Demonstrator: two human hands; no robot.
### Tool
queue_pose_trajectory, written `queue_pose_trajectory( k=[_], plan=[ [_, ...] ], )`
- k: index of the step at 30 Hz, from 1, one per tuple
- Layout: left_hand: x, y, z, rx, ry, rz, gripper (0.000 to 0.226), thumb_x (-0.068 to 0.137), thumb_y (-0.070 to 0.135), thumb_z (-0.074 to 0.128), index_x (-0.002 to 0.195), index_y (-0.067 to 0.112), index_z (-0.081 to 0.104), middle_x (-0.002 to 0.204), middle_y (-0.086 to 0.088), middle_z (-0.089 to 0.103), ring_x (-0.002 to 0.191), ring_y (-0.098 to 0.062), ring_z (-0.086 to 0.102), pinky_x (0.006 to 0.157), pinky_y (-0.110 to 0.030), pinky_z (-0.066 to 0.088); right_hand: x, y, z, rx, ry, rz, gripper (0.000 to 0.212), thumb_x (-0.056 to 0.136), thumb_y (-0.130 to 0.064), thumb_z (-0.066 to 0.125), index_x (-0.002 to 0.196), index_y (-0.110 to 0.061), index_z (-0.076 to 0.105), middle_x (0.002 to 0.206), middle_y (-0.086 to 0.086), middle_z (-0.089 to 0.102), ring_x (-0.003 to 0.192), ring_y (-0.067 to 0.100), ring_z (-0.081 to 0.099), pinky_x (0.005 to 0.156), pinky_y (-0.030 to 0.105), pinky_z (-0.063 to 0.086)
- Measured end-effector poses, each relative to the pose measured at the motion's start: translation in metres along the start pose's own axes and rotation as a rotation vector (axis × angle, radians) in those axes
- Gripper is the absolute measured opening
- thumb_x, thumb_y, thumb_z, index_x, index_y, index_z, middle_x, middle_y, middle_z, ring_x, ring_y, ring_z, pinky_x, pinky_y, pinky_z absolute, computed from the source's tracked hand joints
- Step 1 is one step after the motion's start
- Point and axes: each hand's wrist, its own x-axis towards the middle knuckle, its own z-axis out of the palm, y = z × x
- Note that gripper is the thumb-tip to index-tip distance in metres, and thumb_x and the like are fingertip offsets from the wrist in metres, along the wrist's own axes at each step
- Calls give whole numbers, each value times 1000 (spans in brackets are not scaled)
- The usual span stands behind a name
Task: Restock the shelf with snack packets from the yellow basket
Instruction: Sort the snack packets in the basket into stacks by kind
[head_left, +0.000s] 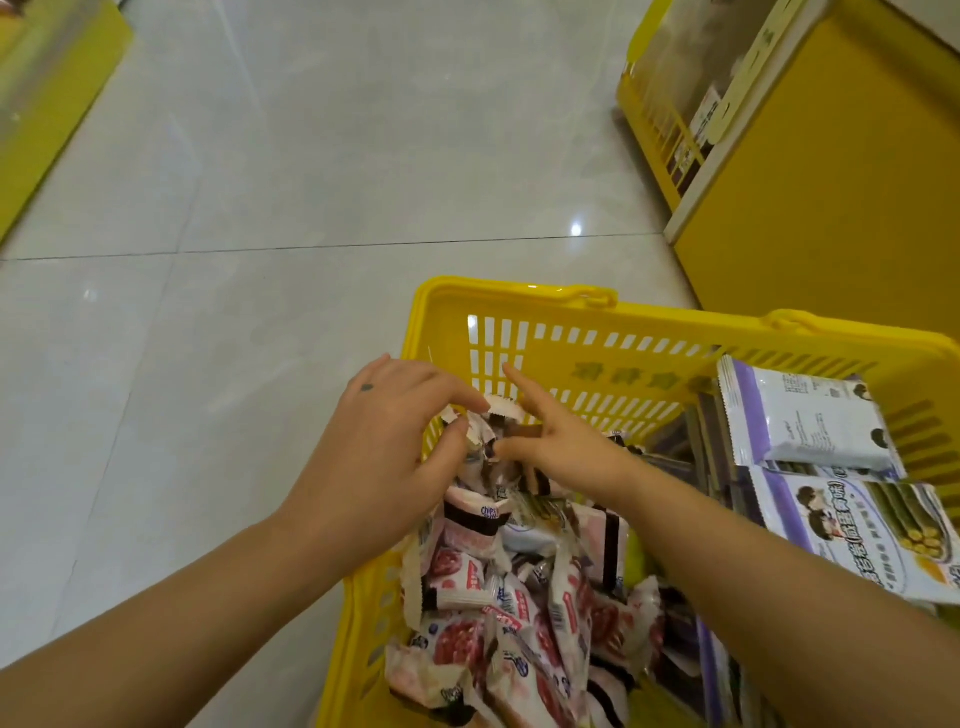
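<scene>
The pale tiled floor (249, 197) fills the far and left side. A yellow shelf unit (831, 197) stands far right, cut off by the frame, and its contents are blurred behind a clear front. Another yellow shelf edge (41, 114) is clipped at the far left. The yellow basket (597, 338) sits near and right, its near end out of frame. A heap of small pink-and-white snack packets (498, 613) fills its left part, their print mostly unreadable. Larger purple-and-white packets (810, 421) are stacked on its right. The left hand (384, 452) curls its fingers around a bunch of small packets (496, 415) above the basket's far left corner. The right hand (566, 452) pinches the same bunch with thumb and a bent finger, index straight, its other fingers hidden.
</scene>
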Motion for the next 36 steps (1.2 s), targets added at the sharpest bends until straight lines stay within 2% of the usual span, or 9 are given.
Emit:
queue_pose_trajectory(
  k=[6,9,13,20,25,28,31,33,36],
  plan=[
    [-1,1,-1,0,-5,-5,17,90,25,51,100,29,65,98,18,58,98,-3,47,105,-43,36,-20,23,-42,-356,293,163,44,93,-13,57,134,-25,47,129,4,56,94,14,59,60,17,46],
    [0,3,-1,8,-13,-9,15,92,18,58,100,28,66,96,19,57,98,-4,46,101,-39,37,-18,43,-41,-575,227,368,71,88,-20,64,148,-18,26,140,12,43,119,30,50,86,38,52],
    [-2,3,-1,9,-9,-10,17,91,13,61,99,27,66,95,19,57,97,-5,47,100,-39,38,-6,61,-36,-878,64,463,103,76,-30,77,151,-32,8,158,13,4,144,41,9,113,50,28],
    [-1,3,-2,13,-25,-14,18,91,14,61,99,30,66,92,26,54,99,-1,45,95,-29,35,7,65,-51,-1072,-221,473,126,56,-53,84,150,-35,2,148,9,37,137,37,23,107,49,36],
    [-1,2,-2,11,-25,-23,17,91,14,61,99,28,67,92,23,56,100,-3,46,93,-29,36,2,68,-45,-1324,-123,360,118,53,-59,82,147,-31,15,142,11,35,132,34,26,106,48,31],
    [-2,3,-2,12,-33,-31,17,91,15,61,99,28,68,93,22,57,102,-5,47,94,-31,37,-1,72,-47,-1180,-138,327,116,54,-51,86,146,-26,20,146,9,23,132,33,29,105,45,38],
    [-1,3,-2,13,-38,-36,17,90,16,60,99,29,67,93,23,57,102,-4,47,95,-32,37,-4,76,-40,-1101,-216,330,131,55,-45,89,152,-29,1,153,8,10,137,38,25,108,46,37],
    [-1,3,-2,13,-37,-32,17,90,15,61,99,29,67,93,23,57,103,-4,47,95,-32,38,-5,77,-35,-1173,-221,327,133,59,-45,86,151,-31,-9,147,13,26,134,38,28,107,45,35],
    [-2,3,-2,4,-31,-30,18,90,15,61,99,30,67,94,24,56,102,-3,46,96,-33,38,-7,75,-33,-1185,-174,301,110,67,-41,81,150,-24,12,132,11,47,120,33,45,92,37,43]
  ],
)
